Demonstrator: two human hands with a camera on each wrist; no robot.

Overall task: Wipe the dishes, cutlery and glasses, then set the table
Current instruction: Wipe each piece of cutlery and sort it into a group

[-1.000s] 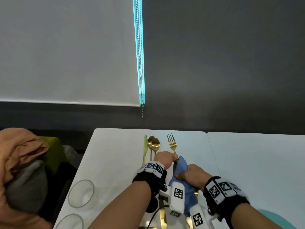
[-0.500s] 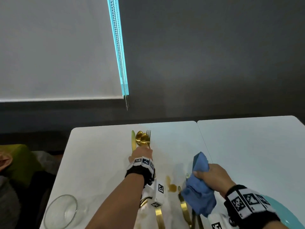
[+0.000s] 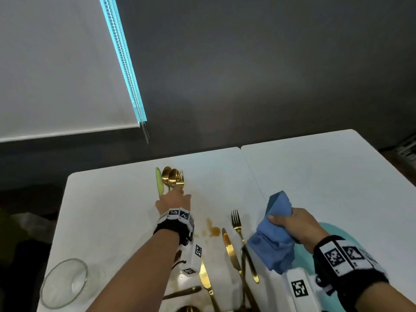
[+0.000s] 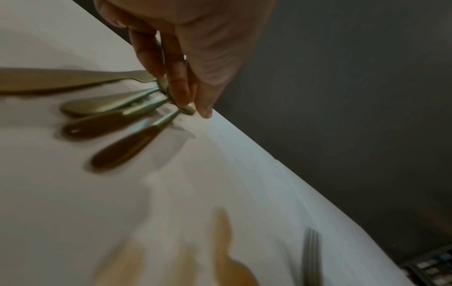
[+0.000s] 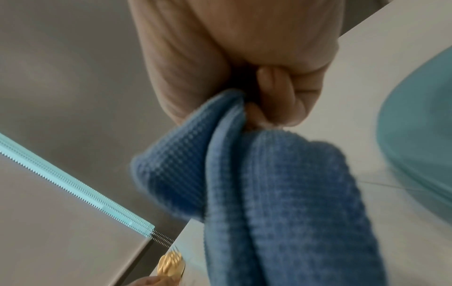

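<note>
Gripping bunched blue waffle cloth: right hand | left hand: fingers pinching gold fork handle

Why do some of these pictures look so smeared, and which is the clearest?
Head view is sharpest: blue cloth and gold fork are crisp. Left wrist view is dim, with the brown spill smeared. Right wrist view blurs the teal plate, though the cloth's weave shows.

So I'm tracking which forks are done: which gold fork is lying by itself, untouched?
The fork beside the brown spill, lying alone; the other sits by the spoons at the left hand.
</note>
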